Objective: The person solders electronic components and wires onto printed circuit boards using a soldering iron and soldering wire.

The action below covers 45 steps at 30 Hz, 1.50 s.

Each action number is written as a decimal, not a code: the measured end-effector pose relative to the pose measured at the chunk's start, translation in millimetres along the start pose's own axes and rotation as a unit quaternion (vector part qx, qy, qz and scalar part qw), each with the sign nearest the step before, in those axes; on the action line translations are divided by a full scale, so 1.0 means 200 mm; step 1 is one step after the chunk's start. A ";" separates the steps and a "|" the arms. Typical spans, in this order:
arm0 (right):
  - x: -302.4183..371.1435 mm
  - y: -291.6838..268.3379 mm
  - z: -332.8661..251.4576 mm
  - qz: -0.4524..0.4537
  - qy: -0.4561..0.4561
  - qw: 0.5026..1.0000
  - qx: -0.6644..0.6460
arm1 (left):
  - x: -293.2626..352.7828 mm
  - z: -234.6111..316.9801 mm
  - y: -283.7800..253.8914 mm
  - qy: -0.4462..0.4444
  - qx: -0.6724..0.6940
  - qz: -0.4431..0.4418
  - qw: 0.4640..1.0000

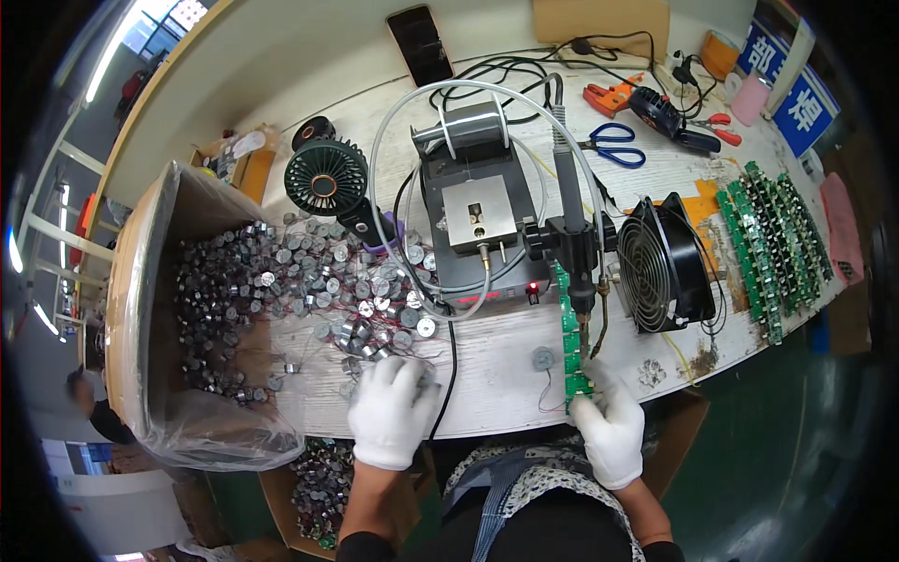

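Observation:
My left hand [391, 417], in a white glove, reaches to the near edge of a heap of small round metal motors [328, 267] with thin wires. Its fingers curl down among them, and what they pinch, if anything, is hidden. With my right hand [611, 426], also gloved, I grip the near end of a strip of green circuit boards [572, 347] between thumb and fingers. Above that strip, a soldering iron [581, 290] points down in its stand, with a thin metal tube beside its tip. One single motor [542, 358] lies left of the strip, its wires trailing toward it.
A solder wire feeder [478, 211] stands mid-table, a black fan [665, 267] right of the iron. Green board strips [773, 248] are stacked far right. At left are a lined carton [140, 309] and a small green fan [326, 178]. Scissors [616, 145] and a phone [420, 45] lie farther back.

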State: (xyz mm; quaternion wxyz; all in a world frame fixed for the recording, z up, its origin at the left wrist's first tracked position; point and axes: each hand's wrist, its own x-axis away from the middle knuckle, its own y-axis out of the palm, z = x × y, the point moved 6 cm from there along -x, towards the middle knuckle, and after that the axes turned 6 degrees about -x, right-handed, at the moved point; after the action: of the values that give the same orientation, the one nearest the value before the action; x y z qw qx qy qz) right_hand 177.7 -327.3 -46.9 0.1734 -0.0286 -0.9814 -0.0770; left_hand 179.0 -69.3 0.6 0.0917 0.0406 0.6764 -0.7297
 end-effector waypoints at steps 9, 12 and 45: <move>0.02 0.05 -0.10 -0.061 -0.167 0.967 0.181 | -0.08 0.15 0.03 0.104 0.019 0.045 0.993; 0.02 0.05 -0.12 -0.056 -0.173 0.966 0.183 | -0.09 0.16 0.02 0.156 0.002 0.022 0.987; -0.01 0.05 -0.11 -0.163 -0.180 0.957 0.160 | 0.08 0.53 -0.02 0.465 0.249 0.025 0.849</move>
State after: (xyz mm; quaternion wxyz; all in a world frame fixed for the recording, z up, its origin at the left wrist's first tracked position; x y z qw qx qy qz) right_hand 188.3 -320.4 -25.0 -0.0192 0.1467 -0.9872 0.0599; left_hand 170.1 -176.0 10.7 -0.2287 0.4135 0.4338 -0.7671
